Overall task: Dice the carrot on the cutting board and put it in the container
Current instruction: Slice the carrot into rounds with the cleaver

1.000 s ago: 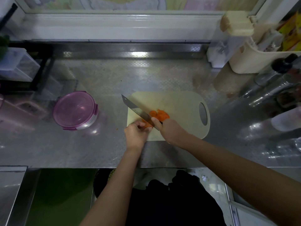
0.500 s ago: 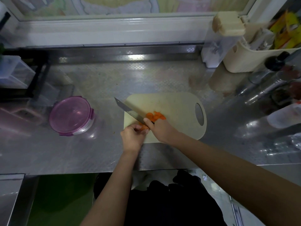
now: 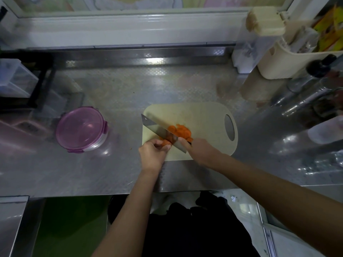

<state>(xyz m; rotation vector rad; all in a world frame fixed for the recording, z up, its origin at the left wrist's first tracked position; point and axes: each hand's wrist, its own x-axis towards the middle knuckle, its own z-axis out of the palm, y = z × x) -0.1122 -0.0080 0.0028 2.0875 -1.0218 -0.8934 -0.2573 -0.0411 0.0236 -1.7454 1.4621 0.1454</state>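
The uncut carrot stub (image 3: 164,142) lies at the near-left corner of the cutting board (image 3: 200,115), its cut end against the knife (image 3: 159,129); so little of it shows past the fingers that its long axis is hard to read, though it seems to run from near left to far right, across the blade; the blade itself slants from its tip at the far left, by the board's left edge, to its heel at the near right; orange slices (image 3: 182,131) are heaped just beyond the blade; the left hand (image 3: 151,152) comes in from below, knuckles up, fingers curled and pinching the stub; the right hand (image 3: 199,149) reaches in diagonally from the right, wrapped round the knife's handle, one fingertip against the blade's heel; the container (image 3: 81,129), purple lid on, stands on the steel counter (image 3: 115,89), well to the left of the board.
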